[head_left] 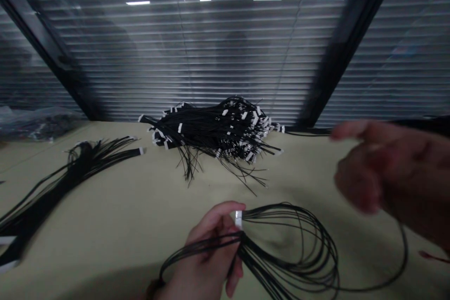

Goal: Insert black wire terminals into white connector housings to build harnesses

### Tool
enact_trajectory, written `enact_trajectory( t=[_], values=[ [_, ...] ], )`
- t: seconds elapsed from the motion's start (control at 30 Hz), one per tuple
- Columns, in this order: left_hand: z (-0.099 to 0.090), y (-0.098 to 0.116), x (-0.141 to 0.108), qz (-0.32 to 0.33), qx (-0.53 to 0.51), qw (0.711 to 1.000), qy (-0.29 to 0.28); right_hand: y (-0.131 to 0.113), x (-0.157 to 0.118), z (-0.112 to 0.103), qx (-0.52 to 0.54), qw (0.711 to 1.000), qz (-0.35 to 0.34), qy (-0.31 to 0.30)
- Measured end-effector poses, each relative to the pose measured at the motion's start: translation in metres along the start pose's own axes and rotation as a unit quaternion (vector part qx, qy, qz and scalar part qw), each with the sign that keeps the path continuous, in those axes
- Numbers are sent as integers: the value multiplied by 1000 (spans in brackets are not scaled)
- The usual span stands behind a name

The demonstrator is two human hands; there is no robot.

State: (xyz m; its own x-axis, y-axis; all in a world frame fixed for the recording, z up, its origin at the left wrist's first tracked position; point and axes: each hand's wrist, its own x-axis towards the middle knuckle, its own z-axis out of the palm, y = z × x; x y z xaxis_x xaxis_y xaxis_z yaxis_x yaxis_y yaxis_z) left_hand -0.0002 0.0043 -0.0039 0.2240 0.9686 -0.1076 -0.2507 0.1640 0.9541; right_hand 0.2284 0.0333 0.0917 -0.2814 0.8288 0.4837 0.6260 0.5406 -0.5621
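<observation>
The left hand [207,253] is closed around a bundle of thin black wires [298,253], gripping just below its white connector [238,219], while the wires loop out across the beige table [147,187]. The right hand [372,168] hangs above the table, its fingers [351,131] half curled and blurred, apparently holding nothing, and hides part of the table's far right. Beyond lie a heaped pile of black wire harnesses [218,131], a looser harness bundle [80,164] at left, a plastic bag [35,124] and slatted blinds [197,56]
</observation>
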Motion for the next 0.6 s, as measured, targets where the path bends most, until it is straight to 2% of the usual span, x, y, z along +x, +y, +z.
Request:
enact_trajectory(
  t=[0.03,0.07,0.1,0.2,0.27,0.6],
  values=[
    [1,1,0,0,-10,1000,-3,-8,-5,11,100,988,34,-112],
    [1,1,-1,0,-21,1000,-7,-15,-10,22,136,968,82,-196],
    [2,2,-2,2,-29,1000,-9,-21,-15,33,108,964,100,-224],
    [3,2,-5,2,-44,999,0,-31,-26,60,9,971,99,-217],
    [3,2,-6,3,-48,999,2,-31,-28,67,-26,976,81,-202],
    [4,2,-6,-1,-45,999,1,-29,-29,66,-72,983,37,-162]
  ],
)
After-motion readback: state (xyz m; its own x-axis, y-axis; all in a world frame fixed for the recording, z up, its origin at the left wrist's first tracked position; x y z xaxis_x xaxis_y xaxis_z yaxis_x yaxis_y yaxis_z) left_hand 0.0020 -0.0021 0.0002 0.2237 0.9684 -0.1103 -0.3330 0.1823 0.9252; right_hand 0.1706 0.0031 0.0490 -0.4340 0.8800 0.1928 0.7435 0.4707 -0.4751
